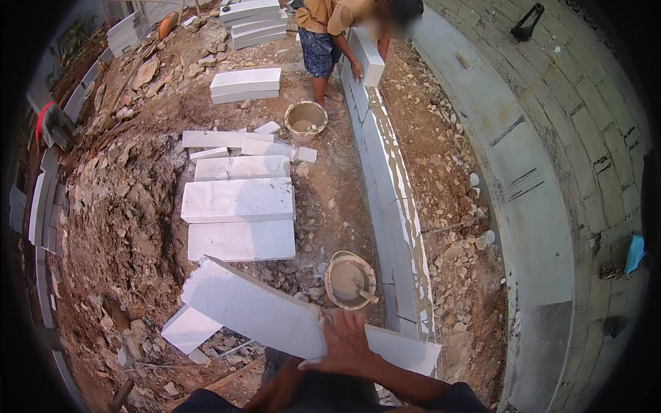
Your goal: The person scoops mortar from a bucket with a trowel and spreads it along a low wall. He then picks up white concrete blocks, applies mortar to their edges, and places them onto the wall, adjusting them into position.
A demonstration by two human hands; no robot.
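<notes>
A long white block (248, 306) lies slantwise across the bottom of the head view. My right hand (343, 339) is closed on its upper edge, fingers over the far side. My left forearm (272, 392) comes up beneath it; that hand's fingers are hidden by the block. Just beyond my right hand a bucket (332, 275) holds grey mortar and a tool with a handle. A low block wall (392, 234), topped with mortar, runs beside it. A smaller white piece (186, 330) sits below the held block's left end.
Stacked blocks (237, 199) lie ahead on rubble soil (117, 227). A co-worker (323, 41) holds a block (366, 55) on the wall's far end, near another bucket (306, 118). A second person (51, 120) bends at far left. A concrete strip (530, 241) and paving (592, 138) border the right.
</notes>
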